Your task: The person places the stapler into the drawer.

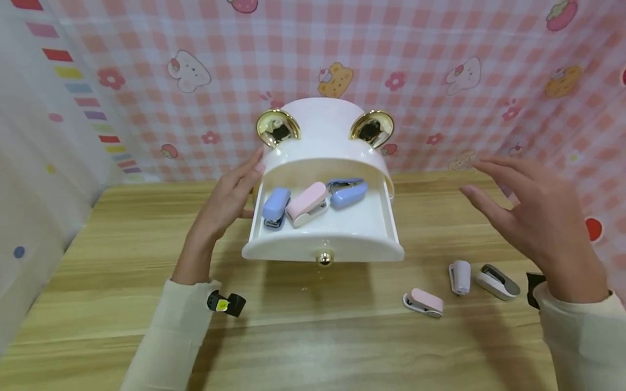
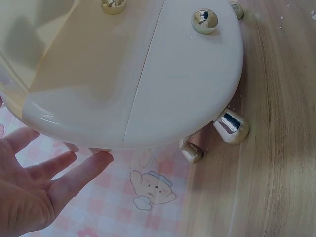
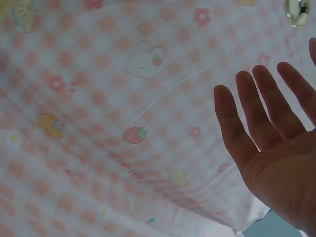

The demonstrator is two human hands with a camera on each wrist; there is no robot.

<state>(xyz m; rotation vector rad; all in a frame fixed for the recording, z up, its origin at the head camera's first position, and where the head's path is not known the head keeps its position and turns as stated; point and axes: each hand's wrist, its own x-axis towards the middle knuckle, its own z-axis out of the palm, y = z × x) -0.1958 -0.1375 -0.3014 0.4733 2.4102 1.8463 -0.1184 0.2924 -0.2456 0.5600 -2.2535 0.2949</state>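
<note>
A white drawer box (image 1: 325, 130) with gold ear-like ornaments stands before me, its drawer (image 1: 342, 247) pulled out by a gold knob's side. In the drawer lie a blue stapler (image 1: 276, 203), a pink stapler (image 1: 307, 202) and another blue stapler (image 1: 349, 195). My left hand (image 1: 230, 195) touches the left side of the box with extended fingers, also seen along its edge in the left wrist view. My right hand (image 1: 538, 212) is raised in the air to the right of the box, fingers spread and holding nothing.
On the wooden table (image 1: 122, 304), front right, lie a pink stapler (image 1: 424, 302), a pale lilac stapler (image 1: 460, 277) and a grey-and-white stapler (image 1: 498, 282). A pink checked cloth (image 1: 235, 70) hangs behind and at the right. Gold feet (image 2: 232, 127) support the box.
</note>
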